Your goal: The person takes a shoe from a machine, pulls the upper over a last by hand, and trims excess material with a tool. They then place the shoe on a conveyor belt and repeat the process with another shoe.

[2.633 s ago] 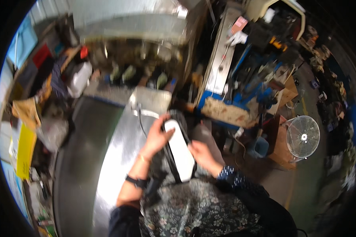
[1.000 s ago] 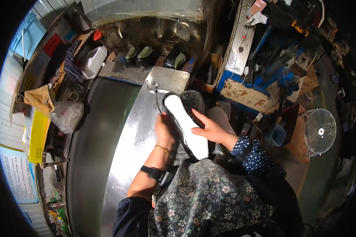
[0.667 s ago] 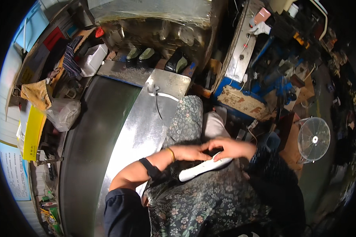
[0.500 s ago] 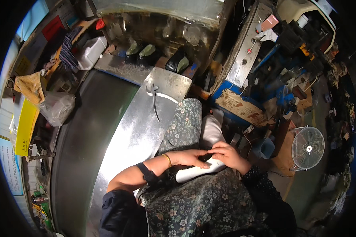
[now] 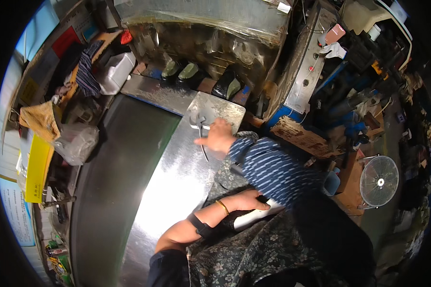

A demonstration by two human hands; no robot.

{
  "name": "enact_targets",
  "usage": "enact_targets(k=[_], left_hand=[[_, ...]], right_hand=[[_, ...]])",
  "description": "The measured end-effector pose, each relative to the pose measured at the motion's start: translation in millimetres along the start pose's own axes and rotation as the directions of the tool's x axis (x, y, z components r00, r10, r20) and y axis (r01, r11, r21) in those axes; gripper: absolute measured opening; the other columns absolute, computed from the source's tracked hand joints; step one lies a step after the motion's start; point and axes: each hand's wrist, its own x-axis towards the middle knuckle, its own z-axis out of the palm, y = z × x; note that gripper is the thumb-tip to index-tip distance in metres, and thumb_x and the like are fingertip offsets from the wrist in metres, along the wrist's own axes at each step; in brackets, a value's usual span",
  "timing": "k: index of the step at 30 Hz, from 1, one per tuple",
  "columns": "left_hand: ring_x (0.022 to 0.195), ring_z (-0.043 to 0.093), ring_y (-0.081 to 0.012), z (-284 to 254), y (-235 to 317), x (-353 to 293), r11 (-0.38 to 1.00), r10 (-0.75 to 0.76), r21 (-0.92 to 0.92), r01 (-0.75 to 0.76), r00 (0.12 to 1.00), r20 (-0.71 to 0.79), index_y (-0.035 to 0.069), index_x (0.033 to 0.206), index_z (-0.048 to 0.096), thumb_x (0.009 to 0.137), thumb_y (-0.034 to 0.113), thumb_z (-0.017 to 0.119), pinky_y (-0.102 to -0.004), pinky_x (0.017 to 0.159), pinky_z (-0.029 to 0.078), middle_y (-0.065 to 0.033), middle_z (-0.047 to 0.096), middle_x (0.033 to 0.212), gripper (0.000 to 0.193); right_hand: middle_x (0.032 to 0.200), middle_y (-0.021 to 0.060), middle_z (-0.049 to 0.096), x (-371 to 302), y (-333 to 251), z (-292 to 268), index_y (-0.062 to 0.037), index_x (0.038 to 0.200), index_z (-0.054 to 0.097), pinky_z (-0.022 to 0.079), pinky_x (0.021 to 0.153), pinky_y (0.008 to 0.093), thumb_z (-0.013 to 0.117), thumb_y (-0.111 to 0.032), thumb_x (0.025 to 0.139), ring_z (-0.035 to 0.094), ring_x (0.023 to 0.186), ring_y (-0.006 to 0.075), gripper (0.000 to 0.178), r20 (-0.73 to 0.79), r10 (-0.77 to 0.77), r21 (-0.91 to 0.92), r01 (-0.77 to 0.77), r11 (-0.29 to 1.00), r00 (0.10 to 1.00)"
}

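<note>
My left hand (image 5: pixel 246 200), with a gold bangle at the wrist, is closed on a smooth white piece (image 5: pixel 256 217) in my lap; its exact kind is unclear. My right hand (image 5: pixel 219 136) reaches forward over a pair of pincers (image 5: pixel 200 123) lying on the bare metal plate. The thumb points left across the dark handle, apart from the fingers, and the fingers cover part of the pale handle. A patterned apron (image 5: pixel 246 248) covers my lap, and the striped right sleeve (image 5: pixel 273 165) hides part of the white piece.
A dark conveyor belt (image 5: pixel 117 191) runs along the left of the metal plate (image 5: pixel 177 177). Several dark shoe forms (image 5: pixel 227 86) stand at the far ledge. A machine panel with buttons (image 5: pixel 304 76) rises at the right, and a round fan (image 5: pixel 379 182) stands farther right.
My right hand has left the white piece in my lap and gone forward to the pincers. My left hand stays on the white piece. The whole view has shifted slightly.
</note>
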Motion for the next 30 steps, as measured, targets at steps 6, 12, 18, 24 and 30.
enact_targets(k=[6, 12, 18, 24, 30], left_hand=[[0.14, 0.038, -0.0271, -3, -21, -10, 0.964, 0.239, 0.131, -0.23, 0.969, -0.056, 0.003, 0.144, 0.046, 0.095, 0.027, 0.066, -0.0362, 0.118, 0.028, -0.016, 0.044, 0.15, 0.058], [0.129, 0.047, -0.0246, -5, -7, -2, 0.996, -0.053, -0.078, 0.051, 0.998, -0.031, -0.007, 0.145, 0.04, 0.085, 0.036, 0.077, -0.0321, 0.111, 0.035, -0.0189, 0.052, 0.14, 0.082], [0.12, 0.051, -0.0164, 0, 15, 17, 0.939, -0.097, -0.322, 0.121, 0.991, 0.089, 0.001, 0.144, 0.046, 0.088, 0.032, 0.076, -0.0285, 0.104, 0.041, -0.0091, 0.057, 0.132, 0.07], [0.124, 0.051, -0.0182, 27, 22, 39, 0.958, -0.057, -0.278, 0.077, 0.995, 0.078, 0.001, 0.145, 0.045, 0.089, 0.036, 0.074, -0.0305, 0.107, 0.038, -0.0114, 0.055, 0.137, 0.072], [0.121, 0.059, -0.0294, 41, 26, 46, 0.976, -0.048, 0.206, 0.069, 0.994, -0.101, -0.004, 0.145, 0.04, 0.091, 0.034, 0.069, -0.0331, 0.105, 0.042, -0.025, 0.057, 0.134, 0.072]], right_hand=[[0.106, 0.0196, 0.061, 6, -57, 41, 0.0044, 0.103, 0.065, 0.048, 0.085, 0.0386, 0.067, -0.032, 0.086, 0.06, 0.096, 0.029, 0.04, 0.01, -0.173, 0.163, 0.169, 0.972, 0.985], [0.076, 0.0073, 0.064, -116, 73, -97, -0.0021, 0.087, 0.06, 0.053, 0.058, 0.0291, 0.065, -0.034, 0.095, 0.063, 0.068, 0.0133, 0.033, 0.051, -0.334, 0.991, -0.007, 0.132, 0.941], [0.09, 0.0186, 0.067, -323, 171, -138, -0.0001, 0.107, 0.061, 0.049, 0.076, 0.0428, 0.055, -0.044, 0.097, 0.067, 0.088, 0.0306, 0.046, 0.361, -0.004, 0.518, -0.198, 0.832, 0.932], [0.089, 0.0137, 0.068, -375, 191, -93, 0.0009, 0.099, 0.062, 0.05, 0.072, 0.0389, 0.051, -0.042, 0.101, 0.067, 0.084, 0.0226, 0.044, 0.668, -0.077, 0.553, -0.424, 0.718, 0.74], [0.089, 0.0191, 0.066, -364, 233, -45, 0.0033, 0.092, 0.063, 0.051, 0.072, 0.0423, 0.052, -0.042, 0.1, 0.067, 0.081, 0.0336, 0.048, 0.518, -0.113, 0.506, -0.198, 0.839, 0.848]])
